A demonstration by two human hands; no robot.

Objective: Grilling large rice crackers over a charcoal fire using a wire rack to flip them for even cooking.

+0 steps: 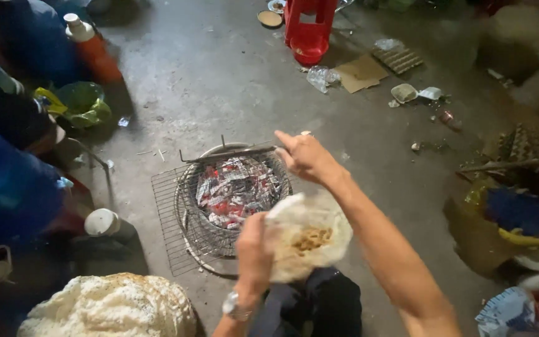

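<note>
While the left hand (pixel 254 249) grips the round rice paper (pixel 310 236) just short of the charcoal brazier (pixel 235 190), the right hand (pixel 307 156), fingers pinched, hovers over the brazier's far rim.

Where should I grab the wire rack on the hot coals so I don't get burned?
Probably at its left edge, coming from the left side. The wire rack sticks out past the brazier there, away from the glowing coals. The right part lies over the heat, and the left hand with the rice paper and the right hand crowd that side.
</note>
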